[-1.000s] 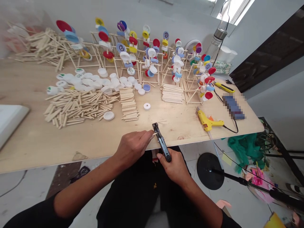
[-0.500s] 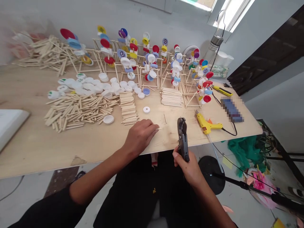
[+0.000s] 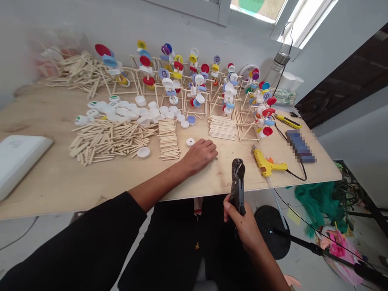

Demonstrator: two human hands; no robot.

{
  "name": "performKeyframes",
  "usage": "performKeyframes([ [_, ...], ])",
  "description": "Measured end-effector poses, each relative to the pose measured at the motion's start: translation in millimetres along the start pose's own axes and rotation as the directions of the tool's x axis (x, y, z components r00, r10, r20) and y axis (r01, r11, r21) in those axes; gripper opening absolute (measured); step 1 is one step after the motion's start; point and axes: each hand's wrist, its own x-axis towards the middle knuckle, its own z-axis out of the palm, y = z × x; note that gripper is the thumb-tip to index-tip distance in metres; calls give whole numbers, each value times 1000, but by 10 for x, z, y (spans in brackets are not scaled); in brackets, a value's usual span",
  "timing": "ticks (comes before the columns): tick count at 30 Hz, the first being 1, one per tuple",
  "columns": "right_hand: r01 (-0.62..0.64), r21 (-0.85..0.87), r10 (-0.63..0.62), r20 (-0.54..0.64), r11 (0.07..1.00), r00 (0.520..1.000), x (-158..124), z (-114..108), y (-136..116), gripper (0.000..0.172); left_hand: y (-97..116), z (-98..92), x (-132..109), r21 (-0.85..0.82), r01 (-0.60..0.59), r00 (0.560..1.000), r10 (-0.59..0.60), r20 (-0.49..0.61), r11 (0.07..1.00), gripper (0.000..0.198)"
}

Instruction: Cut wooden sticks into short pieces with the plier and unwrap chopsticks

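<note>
- Holds black cutting pliers (image 3: 238,184) upright in the right hand (image 3: 244,226), fingers wrapped tight round the handles, jaws seemingly closed, just left of the yellow glue gun (image 3: 266,163) at the desk (image 3: 45,182) edge.
- Rests the left hand (image 3: 200,155) palm-down farther left of the glue gun, fingers curled narrow; cannot tell whether pinching a stick piece underneath.
- Probably risks nicking a left fingertip if bringing the pliers in close, or snagging the glue gun's cord with the right wrist.
- Left of the glue gun: a lone white cap (image 3: 190,142), a neat stick stack (image 3: 168,139), a loose stick heap (image 3: 106,139).
- Behind the glue gun: cap-and-stick models (image 3: 197,87), crowding any reach past it.
</note>
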Motion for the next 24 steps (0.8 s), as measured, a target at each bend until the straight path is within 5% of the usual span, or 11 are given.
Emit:
performKeyframes([
  [8, 0, -24, 0, 25, 1000, 1000, 13, 66, -48, 30, 114, -58, -58, 68, 26, 1000, -25, -5, 997, 21],
  [17, -1, -53, 3, 52, 999, 999, 41, 105, -33, 31, 162, -185, -414, 95, 119, 993, -118, -8, 988, 19],
  [24, 3, -46, 0, 50, 999, 999, 31, 135, -32, 29, 254, -186, -391, 109, 96, 995, -93, -29, 989, 20],
])
